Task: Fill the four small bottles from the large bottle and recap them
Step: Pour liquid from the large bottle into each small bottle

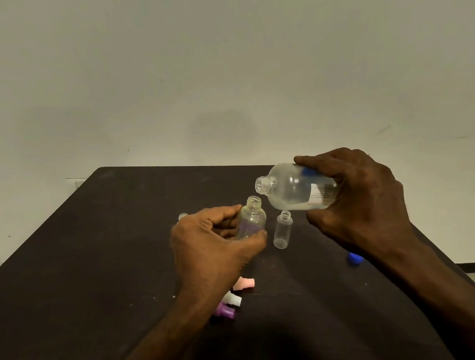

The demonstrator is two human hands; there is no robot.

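From the head view, the right hand [359, 197] grips the large bottle [295, 187], uncapped and tipped nearly flat, its mouth just above and beside the mouth of a small bottle [252, 219]. The left hand [207, 240] holds that small bottle, thumb and fingers curled round its body, slightly tilted over the dark table [93, 266]. A second small bottle [283, 229] stands open on the table just right of it, and a third [183, 216] peeks out behind the left hand.

Both necks are narrow and not yet lined up, so a quick tip could send liquid down the outside of the held bottle or onto the table. The open bottle close under the right hand could also be knocked over.

The fourth small bottle is not visible. Pink [245, 283], white [234, 299] and purple [225, 311] caps lie partly behind the left wrist; a blue cap [355, 258] is half hidden by the right forearm. Liquid levels are hard to read through the clear plastic.
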